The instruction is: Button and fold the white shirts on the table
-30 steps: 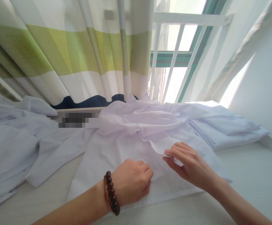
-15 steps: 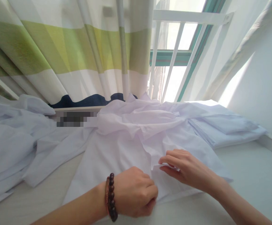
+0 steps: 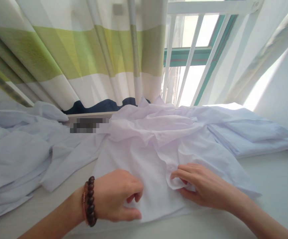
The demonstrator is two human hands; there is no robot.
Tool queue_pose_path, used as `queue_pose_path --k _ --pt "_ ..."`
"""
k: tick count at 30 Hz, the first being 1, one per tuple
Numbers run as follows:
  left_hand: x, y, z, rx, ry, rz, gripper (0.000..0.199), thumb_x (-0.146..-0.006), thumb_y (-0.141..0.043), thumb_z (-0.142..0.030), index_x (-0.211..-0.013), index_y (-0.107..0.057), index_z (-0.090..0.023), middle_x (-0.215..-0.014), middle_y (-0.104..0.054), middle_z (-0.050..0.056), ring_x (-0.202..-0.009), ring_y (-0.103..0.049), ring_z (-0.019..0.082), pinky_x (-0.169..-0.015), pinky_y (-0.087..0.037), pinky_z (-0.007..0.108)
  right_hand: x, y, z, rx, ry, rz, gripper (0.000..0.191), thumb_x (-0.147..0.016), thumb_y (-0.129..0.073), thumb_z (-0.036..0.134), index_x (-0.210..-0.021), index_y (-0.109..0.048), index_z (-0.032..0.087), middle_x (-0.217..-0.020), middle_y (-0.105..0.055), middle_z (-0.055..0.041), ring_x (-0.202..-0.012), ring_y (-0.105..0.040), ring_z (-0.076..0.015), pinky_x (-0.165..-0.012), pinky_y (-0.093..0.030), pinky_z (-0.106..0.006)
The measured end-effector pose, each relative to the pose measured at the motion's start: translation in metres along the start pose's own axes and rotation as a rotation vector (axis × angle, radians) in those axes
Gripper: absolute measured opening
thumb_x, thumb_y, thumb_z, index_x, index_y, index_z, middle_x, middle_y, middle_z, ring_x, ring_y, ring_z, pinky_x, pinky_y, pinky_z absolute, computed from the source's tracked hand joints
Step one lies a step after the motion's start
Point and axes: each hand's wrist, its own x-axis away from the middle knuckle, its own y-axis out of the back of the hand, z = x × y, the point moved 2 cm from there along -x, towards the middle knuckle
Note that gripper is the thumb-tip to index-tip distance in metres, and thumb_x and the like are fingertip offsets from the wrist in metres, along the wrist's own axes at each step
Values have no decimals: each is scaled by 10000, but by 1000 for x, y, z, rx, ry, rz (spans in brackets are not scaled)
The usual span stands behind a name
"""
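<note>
The left hand (image 3: 117,196), grip spread, hovers at a white garment (image 3: 144,169) whose loose edge the right hand's (image 3: 200,186) grip pinches

At the wrist of the left hand (image 3: 119,196), 2 ornaments are worn: 1 bracelet (image 3: 90,201) strung with round, dark brown, glossy beads, and, just beside it on the forearm side, 1 thin copper-coloured band (image 3: 84,203), partly wrapped in coiled wire. The right hand (image 3: 203,187) and both slender forearms are left bare.
</note>
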Motion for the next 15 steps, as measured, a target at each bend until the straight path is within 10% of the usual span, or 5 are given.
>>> queue_pose_path --k 6,15 --pt "15 1 1 38 233 158 279 -658 -806 -348 -807 -617 -207 -746 -666 -41 -675 -588 155 -586 -375 230 2 1 6 24 82 -102 99 -921 -502 235 -954 -589 203 -703 -599 6 -651 -565 -141 -645 -396 -259" --pt "24 7 7 0 525 305 372 -581 -822 -401 -847 -637 -218 -741 -644 -7 -715 -616 220 -551 -378 253 -4 -8 21 -42 30 91 279 -868 -621 390 -1104 -582 247 -868 -645 -25 -779 -600 -203 -719 -435 -313"
